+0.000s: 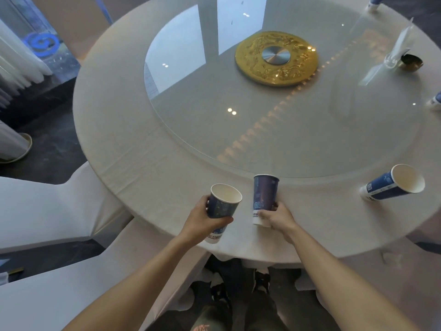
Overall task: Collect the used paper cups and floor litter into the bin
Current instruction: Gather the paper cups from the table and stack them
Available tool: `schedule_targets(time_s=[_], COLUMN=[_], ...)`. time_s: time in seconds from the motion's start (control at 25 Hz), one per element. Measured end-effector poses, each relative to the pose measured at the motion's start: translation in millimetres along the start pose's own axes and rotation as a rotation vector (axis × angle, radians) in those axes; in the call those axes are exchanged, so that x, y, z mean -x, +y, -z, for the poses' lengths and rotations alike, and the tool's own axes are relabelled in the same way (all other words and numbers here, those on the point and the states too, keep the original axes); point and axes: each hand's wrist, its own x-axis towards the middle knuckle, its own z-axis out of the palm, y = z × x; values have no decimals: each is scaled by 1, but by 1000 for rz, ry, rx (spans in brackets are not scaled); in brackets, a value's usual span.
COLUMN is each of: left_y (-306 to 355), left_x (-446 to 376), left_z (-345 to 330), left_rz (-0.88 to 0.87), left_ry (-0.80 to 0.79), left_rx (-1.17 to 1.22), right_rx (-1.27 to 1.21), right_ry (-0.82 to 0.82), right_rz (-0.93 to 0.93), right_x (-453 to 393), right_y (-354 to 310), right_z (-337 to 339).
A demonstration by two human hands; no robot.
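Note:
My left hand (202, 219) grips a blue paper cup (222, 206) upright above the near edge of the round table (167, 168), its white inside showing empty. My right hand (278, 217) holds a second blue paper cup (265, 194) by its white base, just above the tablecloth. A third blue cup (393, 183) lies on its side at the right, mouth toward me. Two more blue cups peek in, one at the far right edge (436, 102) and one at the top right (374, 2). No bin is in view.
A glass turntable (238, 130) with a gold centre disc (276, 57) covers the table's middle. A clear wrapper and a dark gold bowl (411, 62) sit at the far right. White-covered chairs (47, 211) stand at my left. Small litter (15, 271) lies on the dark floor.

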Motion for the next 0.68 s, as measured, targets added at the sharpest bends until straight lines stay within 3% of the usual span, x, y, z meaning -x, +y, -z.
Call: schedule_targets(time_s=[0.12,0.4,0.68], left_y=[10,28,79], left_x=[0,-2,16], left_z=[-8,-61,-146], left_rz=[-29,-105,-200], left_ry=[-16,-131,-259], left_rx=[-33,-136,-159], right_rx=[-102,-343,-200], right_ry=[-38,129,70], right_rz=[50,373,509], right_x=[16,81,117], right_y=[-7,-44,-20], right_z=[12,81,145])
